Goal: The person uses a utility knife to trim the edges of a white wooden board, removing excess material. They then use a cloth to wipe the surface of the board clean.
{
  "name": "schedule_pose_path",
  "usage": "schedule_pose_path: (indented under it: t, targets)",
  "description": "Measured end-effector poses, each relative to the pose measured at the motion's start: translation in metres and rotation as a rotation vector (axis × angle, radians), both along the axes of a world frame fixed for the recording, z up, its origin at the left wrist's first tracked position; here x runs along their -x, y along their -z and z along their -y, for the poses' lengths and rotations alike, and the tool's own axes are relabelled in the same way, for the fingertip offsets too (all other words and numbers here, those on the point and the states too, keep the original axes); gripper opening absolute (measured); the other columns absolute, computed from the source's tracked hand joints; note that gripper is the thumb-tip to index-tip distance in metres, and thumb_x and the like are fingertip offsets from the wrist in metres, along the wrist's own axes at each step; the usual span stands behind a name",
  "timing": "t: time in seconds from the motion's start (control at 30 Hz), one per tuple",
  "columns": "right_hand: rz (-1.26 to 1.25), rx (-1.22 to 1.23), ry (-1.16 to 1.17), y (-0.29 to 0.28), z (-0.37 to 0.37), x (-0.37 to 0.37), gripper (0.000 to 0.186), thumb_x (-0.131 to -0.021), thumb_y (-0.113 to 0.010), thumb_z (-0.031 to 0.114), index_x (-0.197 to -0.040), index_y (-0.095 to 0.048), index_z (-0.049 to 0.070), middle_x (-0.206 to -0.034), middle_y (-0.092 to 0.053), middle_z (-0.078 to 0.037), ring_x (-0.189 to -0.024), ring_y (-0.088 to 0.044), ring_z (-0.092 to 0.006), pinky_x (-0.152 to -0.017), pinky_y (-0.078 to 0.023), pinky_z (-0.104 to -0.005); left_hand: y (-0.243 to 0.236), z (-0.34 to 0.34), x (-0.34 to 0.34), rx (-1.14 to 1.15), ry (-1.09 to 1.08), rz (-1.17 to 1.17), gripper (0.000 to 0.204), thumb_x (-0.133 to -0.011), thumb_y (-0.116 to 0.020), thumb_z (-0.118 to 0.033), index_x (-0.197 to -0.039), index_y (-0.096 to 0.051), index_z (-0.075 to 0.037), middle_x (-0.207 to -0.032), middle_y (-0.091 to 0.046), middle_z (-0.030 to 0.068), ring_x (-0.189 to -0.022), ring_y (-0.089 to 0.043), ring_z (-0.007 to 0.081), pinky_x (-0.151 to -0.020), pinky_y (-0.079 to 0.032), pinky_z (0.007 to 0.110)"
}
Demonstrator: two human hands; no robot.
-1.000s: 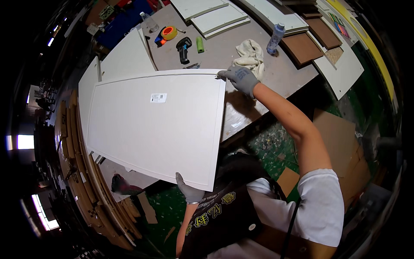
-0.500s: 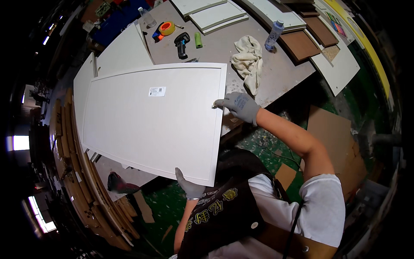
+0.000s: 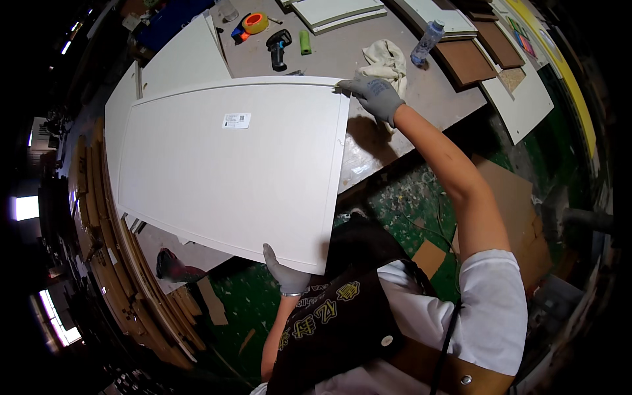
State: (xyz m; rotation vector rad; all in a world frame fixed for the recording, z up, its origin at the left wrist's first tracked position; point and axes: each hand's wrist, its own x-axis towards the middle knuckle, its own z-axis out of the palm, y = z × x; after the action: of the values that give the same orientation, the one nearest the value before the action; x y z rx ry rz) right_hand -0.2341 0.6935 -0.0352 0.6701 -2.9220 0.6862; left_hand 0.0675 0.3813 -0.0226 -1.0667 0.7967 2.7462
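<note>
A large white framed panel (image 3: 224,178) with a small printed label (image 3: 236,121) lies tilted in front of me, partly over the table and past its near edge. My left hand (image 3: 288,273), in a grey glove, holds its lower edge near the near right corner, thumb on the face and fingers hidden beneath. At the panel's far right corner is my right hand (image 3: 375,95), also gloved, fingers closed together and fingertips at the edge. Something small shows at those fingertips, too tiny to name. A cream cloth (image 3: 386,60) lies just beyond this hand.
On the table (image 3: 428,122) are a cordless tool (image 3: 278,49), a green roll (image 3: 305,43), orange-yellow tape (image 3: 255,23) and a plastic bottle (image 3: 428,43). White and brown panels (image 3: 466,62) are stacked at the far right. Long boards (image 3: 108,243) stand on the left; cardboard (image 3: 428,258) lies on the green floor.
My right hand has slid from partway down the panel's right edge up to its far corner. The panel has shifted slightly up and left in view; my left hand keeps its hold.
</note>
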Motion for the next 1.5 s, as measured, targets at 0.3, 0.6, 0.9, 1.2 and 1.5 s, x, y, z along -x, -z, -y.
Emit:
schedule_pose_path:
  t: [0.3,0.6,0.9,1.2,1.5]
  targets:
    - [0.017,-0.031,-0.131,-0.027,0.024,-0.059,0.042,-0.083,-0.053,0.007,-0.119,-0.059,0.028,-0.103,-0.065,-0.007,-0.091,-0.063,-0.0281,-0.078,-0.051,-0.0394,0.002,0.002,-0.003,0.042,0.057,-0.056,0.063,-0.095,-0.035,-0.053,-0.14,-0.04,-0.009,-0.139,-0.044,0.0076,-0.126,-0.044,0.0251,-0.106,-0.036,0.043]
    - [0.067,0.0,-0.185,-0.031,0.052,-0.131,0.044,-0.078,-0.056,0.007,-0.118,-0.06,0.025,-0.096,-0.064,-0.006,-0.086,-0.063,-0.0276,-0.074,-0.05,-0.0394,0.007,0.0,-0.001,0.05,-0.011,-0.048,0.061,-0.095,-0.037,-0.051,-0.139,-0.04,-0.009,-0.137,-0.045,0.0062,-0.126,-0.043,0.0254,-0.106,-0.036,0.042]
    - [0.139,0.057,-0.147,-0.038,0.084,-0.199,0.035,-0.081,-0.055,0.01,-0.113,-0.06,0.024,-0.083,-0.063,-0.004,-0.08,-0.063,-0.026,-0.069,-0.051,-0.0395,-0.002,-0.003,0.001,-0.133,0.068,-0.081,0.064,-0.095,-0.036,-0.054,-0.139,-0.04,-0.007,-0.137,-0.046,0.0086,-0.124,-0.045,0.0265,-0.106,-0.035,0.04]
    - [0.127,0.039,-0.154,-0.043,0.122,-0.277,0.032,-0.082,-0.054,0.015,-0.113,-0.059,0.024,-0.078,-0.057,-0.006,-0.076,-0.061,-0.0258,-0.066,-0.05,-0.0394,-0.016,0.005,-0.003,-0.149,0.266,-0.238,0.062,-0.1,-0.023,-0.048,-0.137,-0.039,-0.001,-0.134,-0.048,0.0157,-0.121,-0.049,0.0294,-0.104,-0.038,0.042]
    - [0.225,0.287,-0.179,-0.04,0.158,-0.375,0.021,-0.089,-0.058,0.022,-0.105,-0.06,0.01,-0.089,-0.064,-0.011,-0.079,-0.063,-0.0265,-0.069,-0.051,-0.0367,-0.016,0.013,-0.001,-0.093,0.501,-0.406,0.056,-0.105,-0.018,-0.036,-0.134,-0.039,0.006,-0.131,-0.049,0.019,-0.118,-0.051,0.0277,-0.106,-0.037,0.04]
